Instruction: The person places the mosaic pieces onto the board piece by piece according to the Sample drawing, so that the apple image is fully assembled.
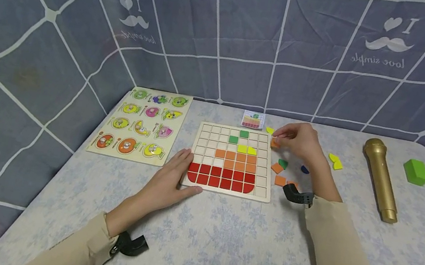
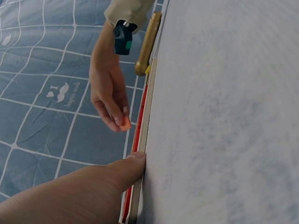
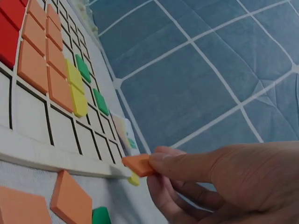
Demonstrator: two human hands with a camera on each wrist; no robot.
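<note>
- While the right hand (image 1: 300,140) hovers just beyond the far right corner of the grid board (image 1: 195,184), its thumb and fingertips (image 3: 161,161) pinch an orange tile (image 3: 138,164) by its edges, held level above the table.
- That tile looks thin, flat and stiff, probably foam or painted wood, and light enough for a two-finger pinch; taking it by opposite edges seems best, since the smooth faces could slip.
- The left hand (image 1: 171,177) lies flat with fingers relaxed, its thumb (image 2: 133,163) pressed against the board's near left corner, steadying it and holding nothing.
- The board acts as a shallow tray of square cells: red tiles (image 1: 221,178) fill the lowest rows, orange tiles (image 1: 235,160) sit above them, then two yellow tiles (image 1: 246,149) and two green tiles (image 1: 239,137); the remaining cells are bare.
- Loose orange pieces (image 1: 278,174) lie on the table just right of the board, with green, blue and yellow bits nearby.
- A small pattern card (image 1: 253,119) rests beyond the board's far edge.
</note>
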